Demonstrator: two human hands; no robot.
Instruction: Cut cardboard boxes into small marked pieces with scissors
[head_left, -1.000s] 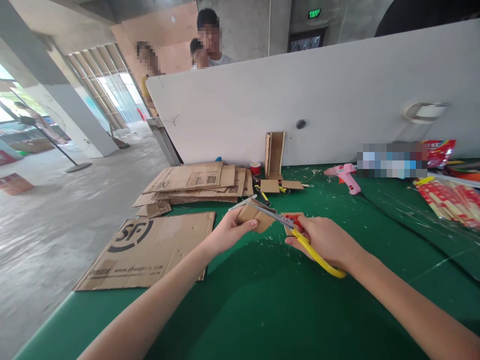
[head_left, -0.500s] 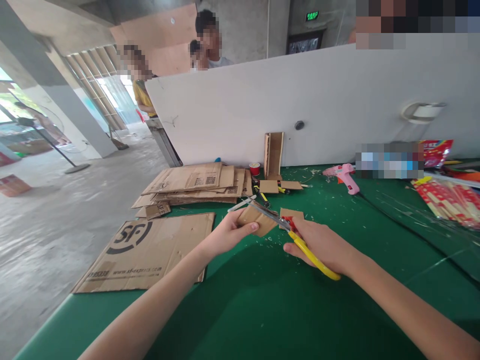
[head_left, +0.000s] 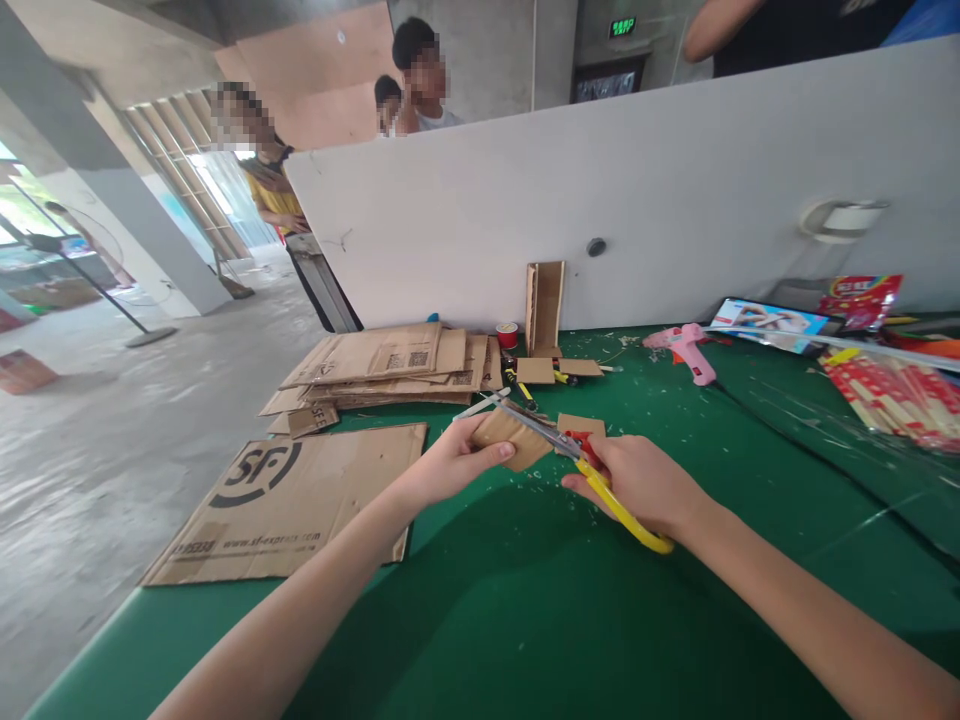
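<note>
My left hand (head_left: 450, 462) pinches a small brown cardboard piece (head_left: 513, 437) just above the green table (head_left: 525, 600). My right hand (head_left: 646, 483) is closed round the yellow handles of a pair of scissors (head_left: 577, 462). The metal blades reach left across the top of the cardboard piece. Another small cardboard scrap (head_left: 581, 425) lies on the table just behind the scissors.
A large flat SF cardboard sheet (head_left: 289, 500) lies left, a stack of cardboard (head_left: 390, 365) behind it. A pink glue gun (head_left: 686, 348), red tape roll (head_left: 508, 334), upright cardboard piece (head_left: 546, 305) and packets (head_left: 896, 400) sit near the white partition (head_left: 675, 180). People stand beyond it.
Both hands and the scissors have shifted slightly left and away from me, still on the cardboard piece. A person behind the partition has moved left.
</note>
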